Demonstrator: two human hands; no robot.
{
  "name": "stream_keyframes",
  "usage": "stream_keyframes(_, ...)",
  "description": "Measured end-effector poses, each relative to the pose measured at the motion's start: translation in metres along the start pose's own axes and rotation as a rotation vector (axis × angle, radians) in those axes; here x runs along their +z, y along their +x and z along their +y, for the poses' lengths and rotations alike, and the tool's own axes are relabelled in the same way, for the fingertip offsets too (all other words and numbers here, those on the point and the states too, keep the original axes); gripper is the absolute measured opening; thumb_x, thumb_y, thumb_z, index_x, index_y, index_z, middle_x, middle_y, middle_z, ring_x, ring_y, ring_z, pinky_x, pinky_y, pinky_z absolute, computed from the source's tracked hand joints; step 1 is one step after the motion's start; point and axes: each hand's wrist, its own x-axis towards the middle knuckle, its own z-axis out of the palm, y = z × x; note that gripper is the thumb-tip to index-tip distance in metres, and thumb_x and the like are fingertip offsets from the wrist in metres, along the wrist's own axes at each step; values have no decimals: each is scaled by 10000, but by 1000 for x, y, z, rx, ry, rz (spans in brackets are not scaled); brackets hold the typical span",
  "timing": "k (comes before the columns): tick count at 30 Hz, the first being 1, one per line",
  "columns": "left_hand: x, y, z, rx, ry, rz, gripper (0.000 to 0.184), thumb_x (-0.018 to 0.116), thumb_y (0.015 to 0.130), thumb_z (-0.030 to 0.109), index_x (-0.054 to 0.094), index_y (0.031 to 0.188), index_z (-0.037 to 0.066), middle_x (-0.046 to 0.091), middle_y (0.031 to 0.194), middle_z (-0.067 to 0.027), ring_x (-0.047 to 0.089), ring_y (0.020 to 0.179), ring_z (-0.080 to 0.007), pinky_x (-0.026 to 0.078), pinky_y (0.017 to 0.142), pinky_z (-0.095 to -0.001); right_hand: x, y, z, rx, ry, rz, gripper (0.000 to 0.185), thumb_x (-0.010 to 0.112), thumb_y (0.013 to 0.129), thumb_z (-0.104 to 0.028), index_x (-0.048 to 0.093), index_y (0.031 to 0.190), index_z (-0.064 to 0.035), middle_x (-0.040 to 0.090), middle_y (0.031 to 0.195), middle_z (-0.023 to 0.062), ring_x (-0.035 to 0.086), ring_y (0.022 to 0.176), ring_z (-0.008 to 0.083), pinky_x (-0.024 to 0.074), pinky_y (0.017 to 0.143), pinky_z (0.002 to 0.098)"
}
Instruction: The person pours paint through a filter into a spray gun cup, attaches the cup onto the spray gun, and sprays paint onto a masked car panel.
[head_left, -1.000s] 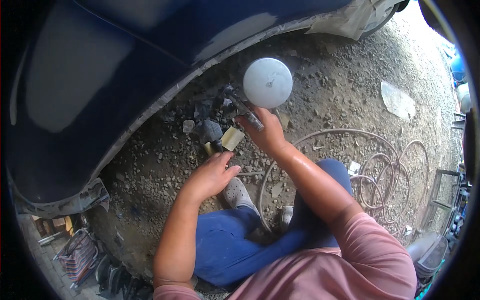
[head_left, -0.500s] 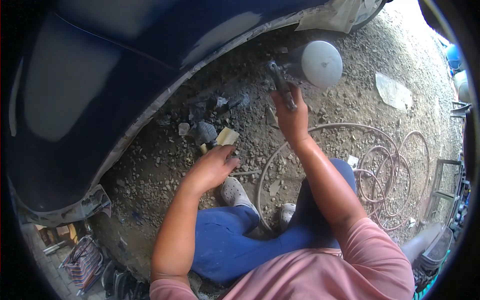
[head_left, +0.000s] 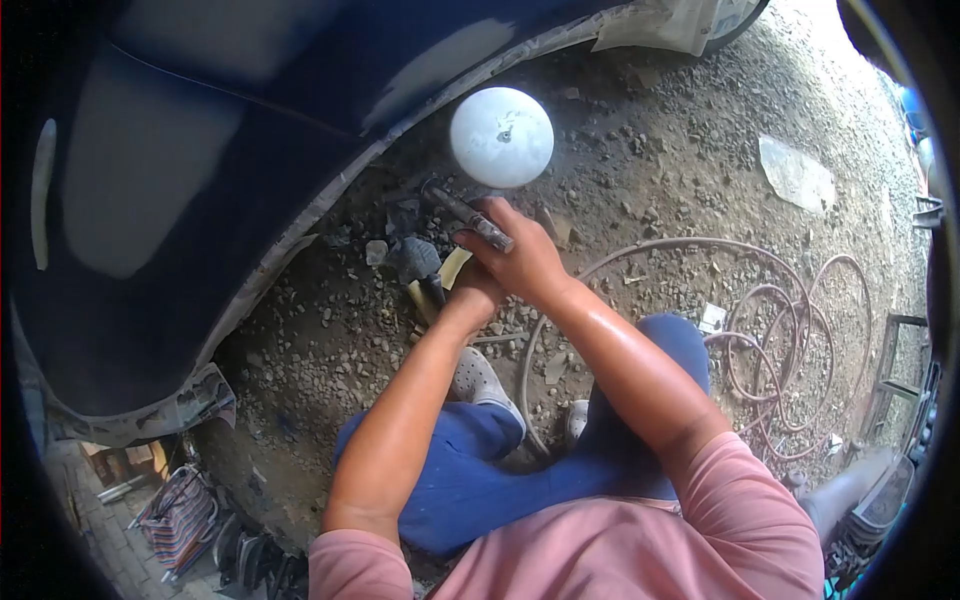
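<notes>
A spray gun (head_left: 468, 216) with a round white cup lid (head_left: 502, 137) on top is in my right hand (head_left: 522, 255), whose fingers are wrapped round its handle. Just below and left of it is my left hand (head_left: 474, 297), close against the right hand or partly under it; its fingers are mostly hidden. Beside the left hand, a yellowish piece (head_left: 453, 267) and a dark object lie on the gravel, near a grey crumpled lump (head_left: 413, 259).
A dark blue car body (head_left: 300, 130) with grey patches and a paper-masked lower edge fills the upper left. A hose (head_left: 700, 243) coils over the gravel at the right. A flat pale sheet (head_left: 797, 174) lies beyond it. A striped bag (head_left: 178, 515) stands at lower left.
The spray gun in my right hand first swung right and up, then came back left. My left hand has moved right, up to the right hand.
</notes>
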Motion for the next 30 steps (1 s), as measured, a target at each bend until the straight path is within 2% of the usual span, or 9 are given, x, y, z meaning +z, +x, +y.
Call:
stream_keyframes(7, 16, 8, 4, 88, -151, -175, 335, 641, 1011, 282, 630, 1313, 136, 677, 1151, 31, 636, 978, -91, 511, 808, -299, -26, 9, 6, 127, 28, 122, 431, 771, 929, -333, 621, 1255, -95, 730, 1109, 225, 685, 1050, 447, 552, 842, 484)
stream_keyframes(11, 35, -6, 34, 117, -44, -250, 279, 633, 1038, 272, 646, 1278, 129, 685, 1123, 36, 629, 993, -98, 492, 861, -306, -48, 17, 22, 174, 1, 251, 422, 775, 932, -328, 621, 1242, -86, 731, 1079, 236, 694, 1020, 447, 551, 808, 474)
stream_keyframes(17, 40, -1, 28, 94, 17, -239, 274, 626, 1050, 233, 646, 1294, 111, 694, 1154, 13, 631, 1011, -107, 495, 877, -306, -78, 31, 26, 228, 43, 432, 421, 761, 951, -327, 619, 1275, -98, 741, 1012, 232, 710, 954, 450, 549, 771, 448)
stream_keyframes(21, 38, -5, 31, 110, 37, -237, 273, 624, 1052, 230, 647, 1295, 108, 693, 1157, 11, 630, 1012, -108, 494, 878, -304, -86, 34, 32, 326, 74, 504, 444, 755, 957, -333, 613, 1295, -83, 737, 1017, 246, 726, 974, 418, 549, 796, 437)
stream_keyframes(24, 36, -8, 32, 119, 48, -234, 273, 622, 1054, 228, 648, 1296, 105, 692, 1159, 10, 629, 1013, -108, 494, 878, -303, -88, 35, 29, 257, 85, 511, 434, 763, 950, -335, 618, 1258, -66, 738, 1004, 239, 722, 976, 426, 546, 793, 440)
stream_keyframes(30, 35, -11, 33, 135, 63, -233, 272, 618, 1057, 225, 650, 1297, 100, 690, 1164, 7, 626, 1015, -109, 492, 880, -300, -90, 28, 5, 212, 42, 289, 388, 779, 938, -334, 620, 1162, -61, 732, 992, 239, 698, 919, 443, 535, 780, 433)
